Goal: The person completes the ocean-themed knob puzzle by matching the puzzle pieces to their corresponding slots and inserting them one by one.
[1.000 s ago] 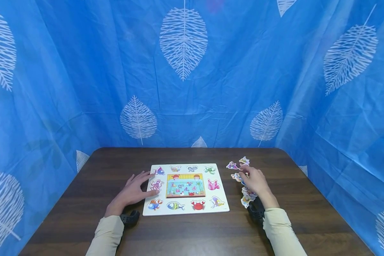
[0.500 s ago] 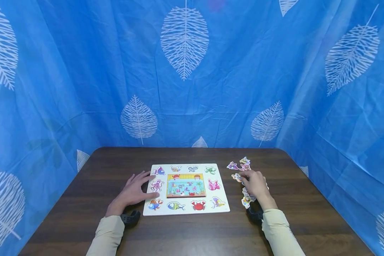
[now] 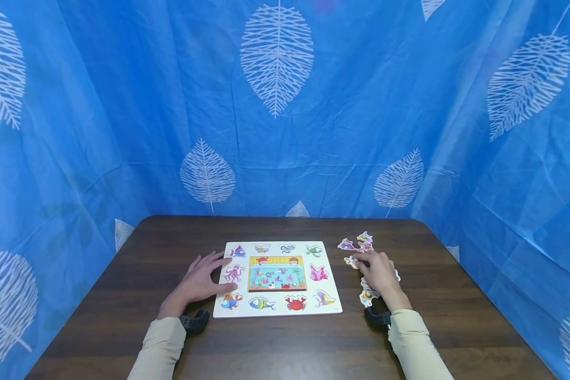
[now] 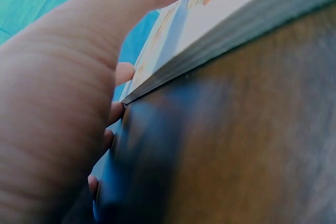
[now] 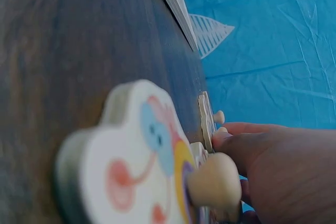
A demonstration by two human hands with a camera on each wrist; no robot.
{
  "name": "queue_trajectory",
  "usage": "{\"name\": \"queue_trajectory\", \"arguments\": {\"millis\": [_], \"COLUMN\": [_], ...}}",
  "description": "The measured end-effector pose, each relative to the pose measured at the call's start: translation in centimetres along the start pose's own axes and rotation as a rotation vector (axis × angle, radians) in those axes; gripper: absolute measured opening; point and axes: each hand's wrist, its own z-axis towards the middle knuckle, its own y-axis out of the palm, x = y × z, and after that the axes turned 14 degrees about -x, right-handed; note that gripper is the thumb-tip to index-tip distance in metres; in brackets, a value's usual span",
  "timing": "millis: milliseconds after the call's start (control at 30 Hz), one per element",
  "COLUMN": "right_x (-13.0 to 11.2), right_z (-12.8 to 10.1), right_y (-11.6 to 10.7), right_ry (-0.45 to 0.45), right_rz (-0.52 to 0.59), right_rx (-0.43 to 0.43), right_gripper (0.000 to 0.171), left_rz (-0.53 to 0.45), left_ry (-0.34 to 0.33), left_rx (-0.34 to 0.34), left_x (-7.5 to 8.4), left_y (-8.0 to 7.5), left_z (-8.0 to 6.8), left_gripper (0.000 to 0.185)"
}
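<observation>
Left of centre on the dark wooden table [image 3: 123,295], the left hand [image 3: 200,282] lies flat with fingers spread, thumb and fingertips on the left edge of the sea-animal puzzle board [image 3: 277,311]. Right of the board, the right hand [image 3: 379,272] rests among loose knobbed puzzle pieces [image 3: 356,244], fingertips touching one; whether it pinches cannot be told.

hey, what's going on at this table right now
A person sits at a dark wooden table with a sea-animal peg puzzle. The left hand lies flat with spread fingers on the left edge of the puzzle board, steadying it. The right hand reaches into the loose pieces scattered right of the board, fingertips on one of them; whether the grip has closed on it cannot be told. The board's animal slots look empty of pieces, though that is hard to tell from here.
</observation>
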Motion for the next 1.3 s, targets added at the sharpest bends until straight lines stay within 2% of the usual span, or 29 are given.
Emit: {"name": "queue_trajectory", "arguments": {"millis": [267, 633, 967, 1133, 1300], "right_x": [0.1, -0.7, -2.5, -3.6, -5.3], "right_z": [0.2, 0.6, 0.7, 0.8, 0.8], "right_y": [0.1, -0.5, -0.6, -0.3, -0.5], "right_ry": [-0.004, 0.035, 0.073, 0.044, 0.005], "right_rz": [0.006, 0.012, 0.116, 0.147, 0.122], "right_rx": [0.015, -0.023, -0.074, -0.075, -0.083], "right_gripper": [0.015, 0.017, 0.027, 0.026, 0.024], "left_rz": [-0.002, 0.003, -0.005, -0.02, -0.014], "left_ry": [0.015, 0.014, 0.016, 0.013, 0.012], "left_rx": [0.016, 0.019, 0.019, 0.012, 0.015], "left_x": [-0.1, -0.2, -0.3, -0.2, -0.1], "left_y": [-0.1, 0.0, 0.2, 0.2, 0.1], "left_z": [0.1, 0.1, 0.0, -0.1, -0.2], "left_gripper": [0.089, 0.088, 0.088, 0.088, 0.088]}}
